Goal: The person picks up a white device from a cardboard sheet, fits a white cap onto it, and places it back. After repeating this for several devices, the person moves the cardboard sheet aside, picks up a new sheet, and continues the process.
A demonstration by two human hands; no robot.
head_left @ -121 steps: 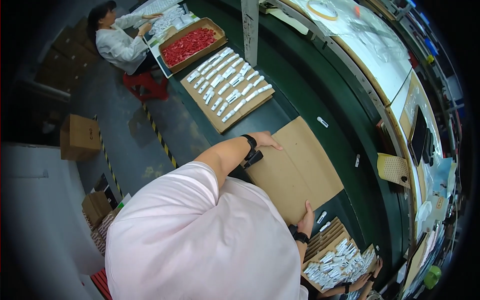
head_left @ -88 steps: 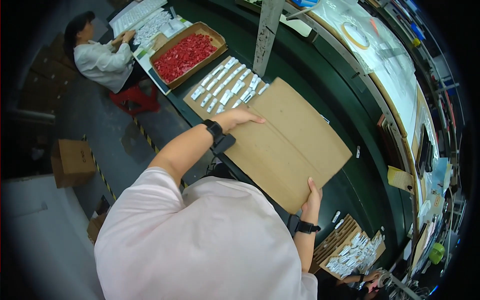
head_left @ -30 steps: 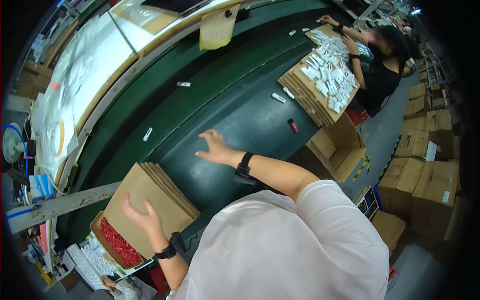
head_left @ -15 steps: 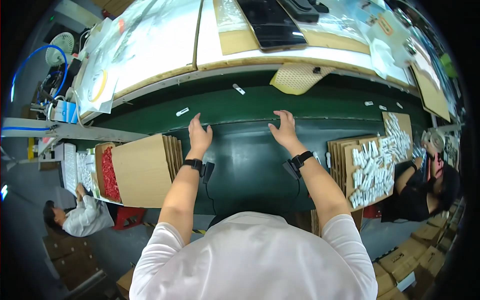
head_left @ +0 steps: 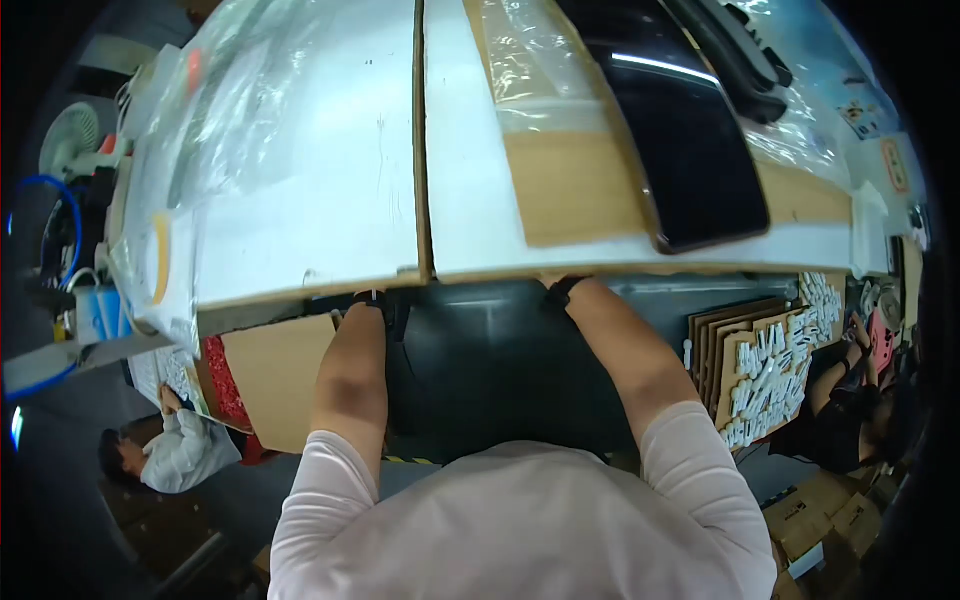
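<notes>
Both forearms reach forward over a dark green work surface (head_left: 480, 380) and pass beneath the front edge of a white raised shelf (head_left: 310, 220). That edge hides my left hand and my right hand, so I cannot see their fingers or anything they hold. At the edge, the black band (head_left: 372, 298) on my left wrist and the black band (head_left: 563, 291) on my right wrist still show. Small white parts that lay on the far strip of the surface are now covered by the shelf.
On the shelf lie a black glossy phone (head_left: 685, 150), brown cardboard (head_left: 575, 190) and clear plastic bags (head_left: 270, 90). To the right, stacked cardboard sheets (head_left: 722, 335) carry many white parts (head_left: 770, 370). At left are a cardboard box (head_left: 280, 375) with red pieces (head_left: 225, 385) and a seated person (head_left: 190, 450); another person (head_left: 845, 400) sits right.
My view has tipped forward, so the shelf fills more of the picture. Both hands, open and visible half a second ago above the green surface, have gone out of sight behind the shelf edge.
</notes>
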